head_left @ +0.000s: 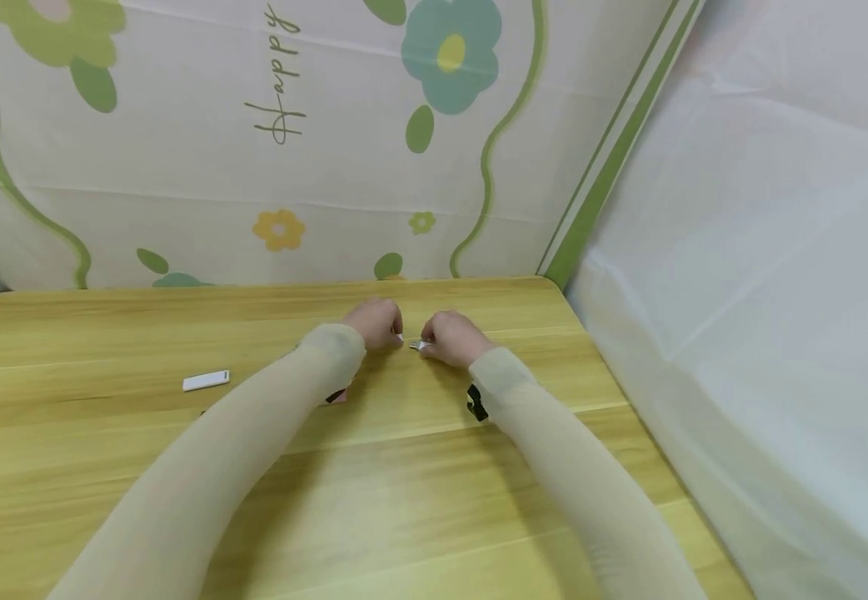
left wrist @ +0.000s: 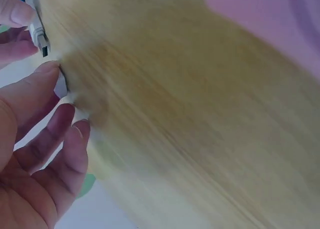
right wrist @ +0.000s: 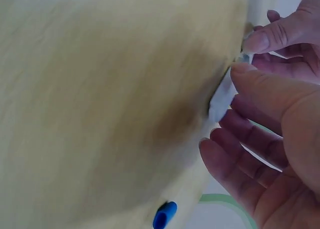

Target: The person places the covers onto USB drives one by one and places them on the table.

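In the head view my left hand (head_left: 376, 323) and right hand (head_left: 455, 337) face each other above the far part of the table. My right thumb and fingers pinch a white USB stick (head_left: 423, 345), its metal plug pointing toward the left hand. Between my left thumb and fingertips is a small white piece (left wrist: 61, 85), mostly covered by them. A narrow gap separates the piece from the plug. The right wrist view shows the stick's white body (right wrist: 222, 101) under my right thumb.
A white flat stick (head_left: 206, 381) lies on the wooden table (head_left: 404, 517) at the left. A pink object (left wrist: 270, 19) is partly hidden below the left forearm. A small blue tube-like piece (right wrist: 165, 215) lies near the right hand. A patterned cloth (head_left: 344, 167) hangs behind the table.
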The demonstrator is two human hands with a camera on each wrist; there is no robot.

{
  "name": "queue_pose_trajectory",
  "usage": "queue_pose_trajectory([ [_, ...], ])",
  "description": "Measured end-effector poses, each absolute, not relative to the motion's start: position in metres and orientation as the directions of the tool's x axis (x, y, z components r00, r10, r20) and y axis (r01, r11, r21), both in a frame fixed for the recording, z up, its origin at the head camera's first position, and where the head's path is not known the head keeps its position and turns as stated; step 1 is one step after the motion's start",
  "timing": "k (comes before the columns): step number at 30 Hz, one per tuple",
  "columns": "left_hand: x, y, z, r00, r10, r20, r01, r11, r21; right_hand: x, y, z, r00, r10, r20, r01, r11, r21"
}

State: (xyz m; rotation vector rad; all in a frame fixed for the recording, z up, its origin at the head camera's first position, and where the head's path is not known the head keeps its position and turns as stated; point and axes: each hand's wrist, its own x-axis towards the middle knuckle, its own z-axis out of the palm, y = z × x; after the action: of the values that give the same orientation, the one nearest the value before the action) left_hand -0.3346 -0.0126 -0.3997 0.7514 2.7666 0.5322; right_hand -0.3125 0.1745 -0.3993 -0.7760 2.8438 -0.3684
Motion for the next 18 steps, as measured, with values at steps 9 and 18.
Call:
queue_pose_trajectory([
  [9, -0.332, -0.013, -0.400, -0.806, 0.584, -0.101, 0.531, 0.787, 0.312, -0.306, 0.172, -0.399, -0.858, -0.501, -0.113, -0.465, 0.851, -0.245],
  [18, -0.308, -0.019, -0.382, -0.709, 0.703, -0.047, 0.657, 0.685, 0.315, -0.277, 0.185, -0.386, -0.851, -0.516, -0.101, -0.480, 0.841, -0.251],
])
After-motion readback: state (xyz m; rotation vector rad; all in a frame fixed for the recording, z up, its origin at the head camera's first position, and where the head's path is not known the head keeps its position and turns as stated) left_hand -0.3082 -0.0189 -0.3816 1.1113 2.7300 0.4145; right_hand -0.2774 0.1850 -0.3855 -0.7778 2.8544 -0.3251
